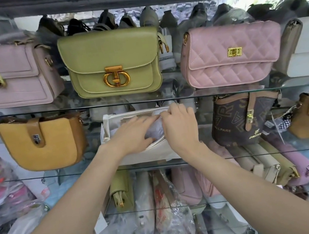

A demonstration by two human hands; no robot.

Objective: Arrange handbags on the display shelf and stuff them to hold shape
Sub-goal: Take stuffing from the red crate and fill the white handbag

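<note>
The cream handbag (145,151) sat at the centre of the frame on the middle glass shelf (227,91), its zip mouth open and a wad of pale stuffing paper (155,130) showing inside. The left hand (132,136) lay flat over the opening, fingers (146,121) nearly straight and pressing the wad down, gripping nothing as far as could be seen. The right hand (180,126) curled over the far edge of the mouth, its fingertips apparently pinching the bag's rim or the paper; which one could not be told. The likeliest trouble was the bag sliding or tipping back on the smooth glass under the downward push, since nothing braced it from behind. Paper left proud of the opening would probably catch in the zip and leave the bag lumpy. Room on either side was limited: a mustard saddle bag (42,143) stood to the left and a brown monogram bucket bag (239,120) close on the right, so a wide elbow could knock either. The shelf above, with a lilac bag (3,75), an olive bag (113,62) and a pink quilted bag (229,54), hung low over the hands and limited lifting.
</note>
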